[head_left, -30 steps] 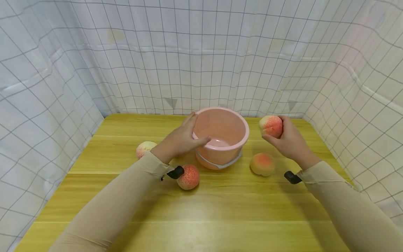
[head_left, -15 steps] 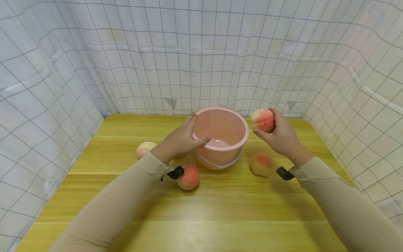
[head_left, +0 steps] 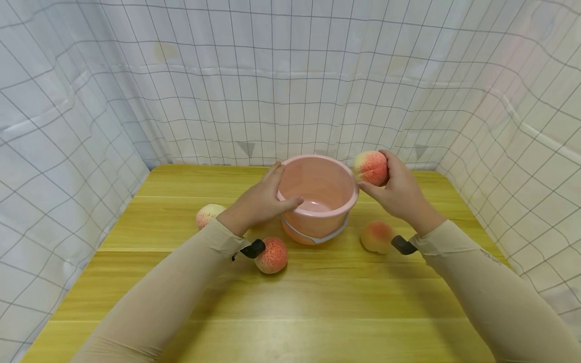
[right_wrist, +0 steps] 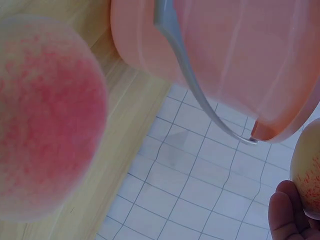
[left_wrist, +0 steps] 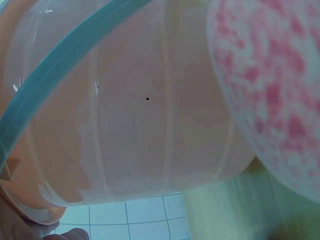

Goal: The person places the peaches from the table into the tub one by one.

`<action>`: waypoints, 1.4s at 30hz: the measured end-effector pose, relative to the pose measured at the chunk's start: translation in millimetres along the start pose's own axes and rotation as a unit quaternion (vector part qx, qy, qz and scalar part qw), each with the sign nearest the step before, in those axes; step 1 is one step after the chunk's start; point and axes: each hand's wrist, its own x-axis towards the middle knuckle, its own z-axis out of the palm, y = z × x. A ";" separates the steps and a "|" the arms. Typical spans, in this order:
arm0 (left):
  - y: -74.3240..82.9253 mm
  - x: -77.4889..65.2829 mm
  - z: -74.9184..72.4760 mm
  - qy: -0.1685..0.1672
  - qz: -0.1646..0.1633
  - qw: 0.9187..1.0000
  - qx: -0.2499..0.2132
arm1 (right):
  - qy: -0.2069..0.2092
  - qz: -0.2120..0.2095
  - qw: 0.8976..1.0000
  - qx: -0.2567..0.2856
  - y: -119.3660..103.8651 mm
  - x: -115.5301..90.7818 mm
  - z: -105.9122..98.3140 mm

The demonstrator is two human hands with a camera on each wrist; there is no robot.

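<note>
Broadly, a gridded sheet stood beyond both grips, with the wooden surface below them. The bucket sat upright between them. The left grip was bent over its rim, thumb across the near side; how firmly, I couldn't tell. The right grip, spread about as wide as its load, pinched the held peach up beside the rim; touching or not was unclear. Bringing that fruit to the bucket seemed the step in hand; the next move probably called for a shift leftward over the mouth, then release. Of the others, the left peach lay behind the left wrist, the near peach below the left grip, the right peach below the right. Only the head view showed the bucket's inside; the right wrist view revealed the handle meeting the rim, the left a dark speck, seemingly on the bucket.
</note>
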 end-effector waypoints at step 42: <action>1.2 0.6 -1.4 -0.001 0.002 1.000 0.005 | -0.048 -0.051 0.996 0.053 -44.8 15.5 39.7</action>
